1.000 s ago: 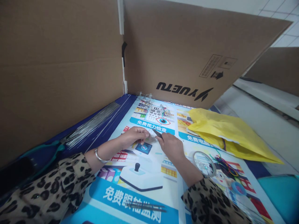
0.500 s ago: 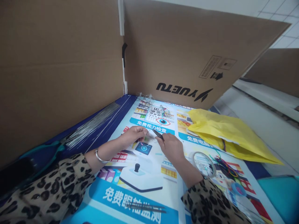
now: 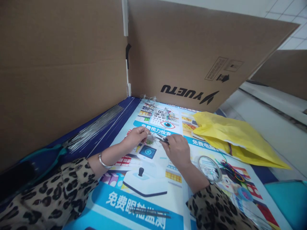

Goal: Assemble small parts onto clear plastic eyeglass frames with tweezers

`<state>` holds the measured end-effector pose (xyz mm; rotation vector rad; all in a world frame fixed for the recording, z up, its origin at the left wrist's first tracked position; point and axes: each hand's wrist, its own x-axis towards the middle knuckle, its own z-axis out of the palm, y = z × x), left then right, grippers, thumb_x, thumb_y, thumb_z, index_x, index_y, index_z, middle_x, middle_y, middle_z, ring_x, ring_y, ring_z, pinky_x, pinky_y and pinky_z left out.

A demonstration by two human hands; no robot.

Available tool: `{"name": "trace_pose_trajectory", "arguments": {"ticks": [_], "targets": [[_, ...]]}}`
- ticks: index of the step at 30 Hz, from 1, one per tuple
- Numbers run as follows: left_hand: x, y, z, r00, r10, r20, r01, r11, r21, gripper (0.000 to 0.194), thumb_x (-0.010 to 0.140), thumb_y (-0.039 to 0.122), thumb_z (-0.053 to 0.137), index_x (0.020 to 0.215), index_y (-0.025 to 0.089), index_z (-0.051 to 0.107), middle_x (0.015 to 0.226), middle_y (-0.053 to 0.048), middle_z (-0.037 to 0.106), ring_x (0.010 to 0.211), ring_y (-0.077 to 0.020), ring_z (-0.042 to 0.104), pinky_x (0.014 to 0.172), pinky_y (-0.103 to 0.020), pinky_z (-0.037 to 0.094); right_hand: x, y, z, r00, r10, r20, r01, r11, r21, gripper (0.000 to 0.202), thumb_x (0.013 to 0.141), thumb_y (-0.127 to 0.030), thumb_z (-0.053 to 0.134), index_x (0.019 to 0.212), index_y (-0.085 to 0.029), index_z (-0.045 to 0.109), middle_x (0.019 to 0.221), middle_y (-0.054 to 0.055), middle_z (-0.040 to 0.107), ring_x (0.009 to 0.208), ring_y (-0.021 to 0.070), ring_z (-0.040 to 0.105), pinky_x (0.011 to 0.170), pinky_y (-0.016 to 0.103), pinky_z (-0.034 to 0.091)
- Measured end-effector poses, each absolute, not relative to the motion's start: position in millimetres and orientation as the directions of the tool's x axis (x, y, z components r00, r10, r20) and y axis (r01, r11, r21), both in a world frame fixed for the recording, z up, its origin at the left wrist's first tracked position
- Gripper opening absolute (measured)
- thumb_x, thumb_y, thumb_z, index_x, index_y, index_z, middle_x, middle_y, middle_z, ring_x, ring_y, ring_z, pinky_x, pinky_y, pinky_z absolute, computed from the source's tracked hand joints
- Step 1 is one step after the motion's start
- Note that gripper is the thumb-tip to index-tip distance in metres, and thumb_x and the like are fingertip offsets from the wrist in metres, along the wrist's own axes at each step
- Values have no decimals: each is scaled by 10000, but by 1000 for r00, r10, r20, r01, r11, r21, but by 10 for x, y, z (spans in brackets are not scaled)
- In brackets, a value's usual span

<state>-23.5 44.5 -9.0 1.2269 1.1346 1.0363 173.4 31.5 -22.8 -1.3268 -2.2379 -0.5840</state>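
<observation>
Over the middle of the printed sheet, my left hand (image 3: pixel 138 136) is closed in a pinch on a thin wire piece (image 3: pixel 151 140), too fine to make out fully. From the right, my right hand (image 3: pixel 177 149) is wrapped round a slim tweezers-like tool (image 3: pixel 161 138) with a dark body and a light, pointed tip. That tip points left and lies close to my left fingertips; whether it touches the wire cannot be seen. Beyond both hands lies a tangle of fine wire pieces (image 3: pixel 151 101), some with coloured bits.
Cardboard walls (image 3: pixel 187 48) stand behind and to the left. Long thin metal wires (image 3: pixel 96 127) lie at left by a teal-edged dark case (image 3: pixel 40 159). On the right are a yellow bag (image 3: pixel 235 134), a clear round dish (image 3: pixel 209 168), coloured cords (image 3: pixel 231 171) and a teal object (image 3: pixel 287 201).
My right hand has turned slightly, and the tool's light tip now shows nearer my left fingertips. My left hand has shifted up a little, still pinching.
</observation>
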Motion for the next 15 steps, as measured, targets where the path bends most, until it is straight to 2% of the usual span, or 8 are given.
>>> {"name": "trace_pose_trajectory", "arguments": {"ticks": [4,11,15], "targets": [[-219,416,-55,133,989,-72,-26,76,997,147,706,293,529,695,148,506,528,40,501,476,-76,450,487,-195,378,1733,318,-252,-417,705,574,895,428,125,356,853,-449,399,791,-162,600,710,63,559,753,176,472,675,281,295],[-213,410,-123,271,962,-14,-6,16,1000,158,716,287,539,661,145,498,524,31,521,489,-79,469,518,-205,378,1724,333,-292,-391,717,577,910,394,127,377,849,-476,398,741,-175,597,655,31,570,634,133,485,598,254,272],[-219,407,-152,326,945,-36,43,23,999,157,725,293,530,684,143,513,527,27,518,495,-84,471,521,-212,391,1712,323,-297,-398,701,592,905,406,129,397,863,-473,372,738,-173,599,629,21,578,594,114,485,556,244,249]]}}
